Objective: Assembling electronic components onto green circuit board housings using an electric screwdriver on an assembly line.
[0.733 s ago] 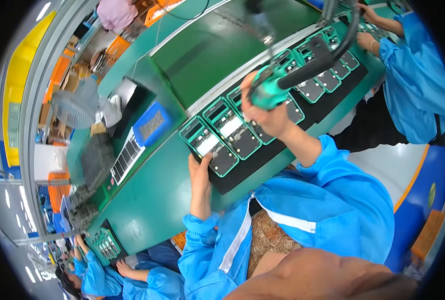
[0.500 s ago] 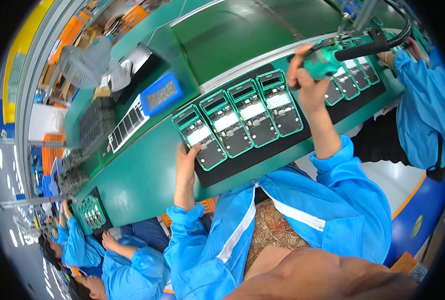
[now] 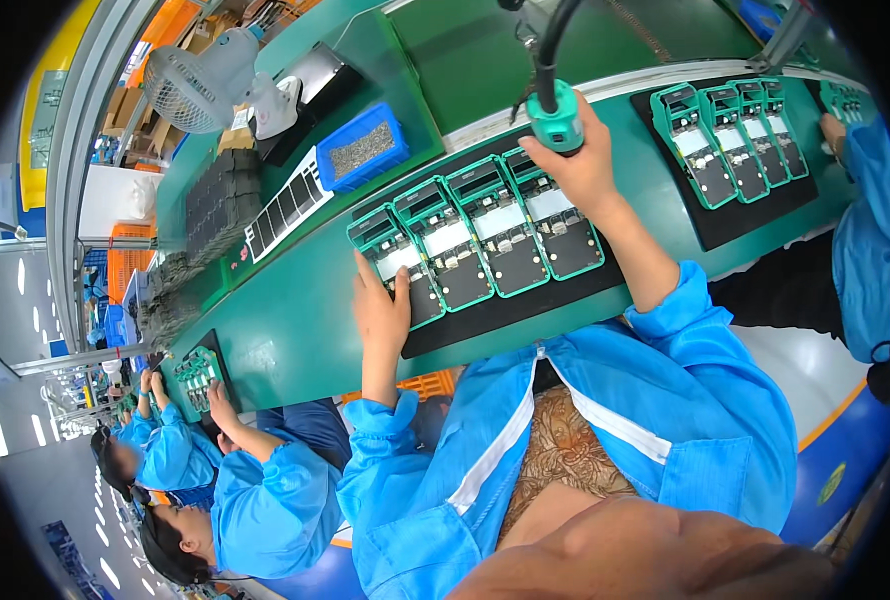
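Right grip (image 3: 587, 168) holds the green tool (image 3: 557, 128). It has swung left, to the far end of the right case (image 3: 575, 243), so I think it's better placed for that one. My left grip (image 3: 382, 312) is wide, by the left case (image 3: 423, 300). My four cases lie on a black mat (image 3: 505, 312).

Hands (image 3: 381, 314) beside four green casings (image 3: 498, 236)
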{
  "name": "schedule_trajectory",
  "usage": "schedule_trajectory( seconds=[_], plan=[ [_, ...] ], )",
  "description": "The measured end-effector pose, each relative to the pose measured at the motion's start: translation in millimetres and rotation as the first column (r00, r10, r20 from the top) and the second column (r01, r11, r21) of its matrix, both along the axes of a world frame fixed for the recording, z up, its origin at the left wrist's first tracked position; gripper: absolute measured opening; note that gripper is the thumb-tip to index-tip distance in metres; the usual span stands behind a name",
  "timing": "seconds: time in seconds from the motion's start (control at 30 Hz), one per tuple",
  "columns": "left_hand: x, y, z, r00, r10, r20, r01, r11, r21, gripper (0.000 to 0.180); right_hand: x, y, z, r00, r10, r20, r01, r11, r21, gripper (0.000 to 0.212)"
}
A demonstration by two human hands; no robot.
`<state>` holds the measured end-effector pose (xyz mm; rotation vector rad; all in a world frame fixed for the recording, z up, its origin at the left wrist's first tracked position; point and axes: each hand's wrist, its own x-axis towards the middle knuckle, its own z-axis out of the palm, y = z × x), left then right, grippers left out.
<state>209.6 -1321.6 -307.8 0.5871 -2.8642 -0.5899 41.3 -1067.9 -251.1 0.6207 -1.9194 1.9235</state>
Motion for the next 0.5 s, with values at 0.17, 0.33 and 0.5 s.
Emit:
schedule_trajectory(
  seconds=[0.17, 0.33, 0.5],
  plan=[
    [-16.1, -27.9, 32.9, 0.964, -0.017, 0.266, 0.092, 0.958, -0.272, 0.063, -8.4, 12.1, -21.6, 0.983, 0.096, 0.156, -0.045, 0.951, -0.305, 0.035],
    [-82.9, -49.7, 56.8, 0.993, -0.069, -0.092, 0.055, 0.986, -0.155, 0.038, -10.4, 22.4, -21.4, 0.995, 0.080, 0.063, -0.050, 0.923, -0.381, 0.031],
    [-182.3, -85.3, 14.1, 0.930, -0.255, -0.265, 0.248, 0.967, -0.059, 0.032, -9.6, 17.5, -27.9, 0.999, 0.006, 0.035, 0.002, 0.977, -0.213, 0.039]
  ],
)
